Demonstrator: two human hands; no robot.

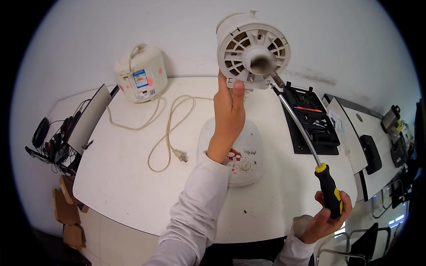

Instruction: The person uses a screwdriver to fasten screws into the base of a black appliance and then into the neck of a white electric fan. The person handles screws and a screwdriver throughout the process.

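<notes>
My left hand holds up a white fan motor housing from below, its thumb pressed against the lower rim. The slotted round face is turned toward me, with a dark, blurred hub in the middle. A short metal pin sticks out at the housing's lower right. My right hand grips the black and yellow handle of a long screwdriver. Its shaft slants up left, the tip close to the pin; I cannot tell whether they touch. Below the housing lies a white fan base with a dial and a cartoon print.
A black tool case lies unfolded on the white table, at the right. A white cooker with pink spots stands back left. A pale cord with a plug loops across the table. Small dark crumbs lie around the base.
</notes>
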